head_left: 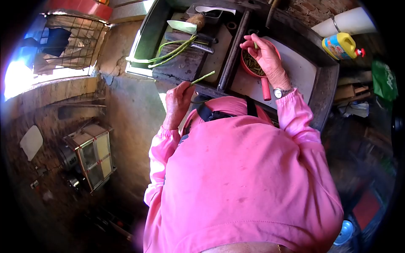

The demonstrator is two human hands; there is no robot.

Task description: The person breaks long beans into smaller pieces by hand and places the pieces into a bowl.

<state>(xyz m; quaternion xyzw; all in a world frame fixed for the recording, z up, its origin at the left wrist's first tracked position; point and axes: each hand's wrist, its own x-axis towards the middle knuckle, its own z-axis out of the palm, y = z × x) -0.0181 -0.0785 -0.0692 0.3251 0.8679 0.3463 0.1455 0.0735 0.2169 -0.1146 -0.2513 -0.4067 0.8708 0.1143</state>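
Two hands: left hand (178, 99), right hand (266, 57). One long bean (203, 78) in left, one bean piece (255, 45) in right. Several loose beans (172, 55) on surface (217, 61), overlapping, exact count unclear; many cut pieces (252, 64) in one red pan (265, 87). One wristwatch (278, 93), one broad blade (181, 26), one white spoon (215, 9), one yellow bottle (338, 46), one green bag (383, 80).

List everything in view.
pan: one, red, under right hand
bean pieces: many, green, in pan
beans: several, green, upper left
bean: one, green, left hand
blade: one, pale, beside scrubber
scrubber: one, brown, beside tub
tub: one, clear, under spoon
spoon: one, white, across tub
counter: one, dark, top centre
bottle: one, yellow, upper right
bag: one, green, far right
cabinet: one, cream, lower left
shirt: one, pink, centre
watch: one, silver, right wrist
left hand: one, holding bean
right hand: one, holding piece over pan
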